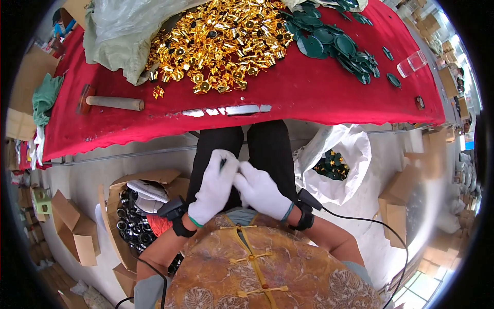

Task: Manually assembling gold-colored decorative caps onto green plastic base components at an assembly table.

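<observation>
Both my hands wear white gloves and meet over my lap, just in front of the table's near edge. My left hand [213, 181] is closed, with a small dark green piece [223, 163] showing between its fingers; most of that piece is hidden. Against it, the fingertips of my right hand [261, 192] are pinched together, and what they hold cannot be made out. Beyond them, on the red-covered table [170, 121], lies a big heap of shiny gold parts [221, 44]. Dark green discs [334, 44] are piled to its right.
A wooden-handled hammer [114, 102] lies at the table's left. A clear block [411, 64] stands at the right. On the floor are a white sack [355, 154] holding green-and-gold pieces and a cardboard box [116, 216] of black metallic parts. Cables run from my wrists.
</observation>
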`<state>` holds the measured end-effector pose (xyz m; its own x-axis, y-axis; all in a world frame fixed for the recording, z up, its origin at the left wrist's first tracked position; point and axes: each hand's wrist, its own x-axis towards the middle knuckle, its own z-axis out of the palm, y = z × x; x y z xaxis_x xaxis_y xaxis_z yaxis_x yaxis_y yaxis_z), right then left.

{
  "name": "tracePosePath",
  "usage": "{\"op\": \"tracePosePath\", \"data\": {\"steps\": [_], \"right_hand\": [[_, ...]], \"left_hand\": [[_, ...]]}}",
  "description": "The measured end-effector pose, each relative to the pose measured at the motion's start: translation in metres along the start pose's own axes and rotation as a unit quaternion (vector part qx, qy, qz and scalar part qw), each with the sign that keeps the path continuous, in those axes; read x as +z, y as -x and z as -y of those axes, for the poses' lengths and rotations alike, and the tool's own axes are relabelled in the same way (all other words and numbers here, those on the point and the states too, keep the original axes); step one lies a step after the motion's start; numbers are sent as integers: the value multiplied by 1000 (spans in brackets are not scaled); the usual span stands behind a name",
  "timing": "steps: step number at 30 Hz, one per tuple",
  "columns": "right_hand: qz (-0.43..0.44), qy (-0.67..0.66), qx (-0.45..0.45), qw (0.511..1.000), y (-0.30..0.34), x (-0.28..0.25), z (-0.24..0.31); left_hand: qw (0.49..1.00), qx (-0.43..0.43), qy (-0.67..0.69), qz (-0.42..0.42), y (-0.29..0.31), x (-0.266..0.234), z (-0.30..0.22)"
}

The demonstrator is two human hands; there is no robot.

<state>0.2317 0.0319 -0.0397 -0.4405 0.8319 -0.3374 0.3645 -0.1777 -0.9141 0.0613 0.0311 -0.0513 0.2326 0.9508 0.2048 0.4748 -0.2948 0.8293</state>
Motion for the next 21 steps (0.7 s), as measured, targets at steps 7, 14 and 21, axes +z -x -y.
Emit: {"op": "tracePosePath", "data": {"steps": [7,14,21], "right_hand": [[-175,350,-356,849,-11,-18,4],[-177,411,-420,790,-22,-43,11],[-170,413,-416,792,-22,-54,25]], "left_hand": [[688,-428,580,84,-22,-21,-22],[711,-411,554,137,-17,-20,-38],[689,-439,566,109,-25,-23,-53]]}}
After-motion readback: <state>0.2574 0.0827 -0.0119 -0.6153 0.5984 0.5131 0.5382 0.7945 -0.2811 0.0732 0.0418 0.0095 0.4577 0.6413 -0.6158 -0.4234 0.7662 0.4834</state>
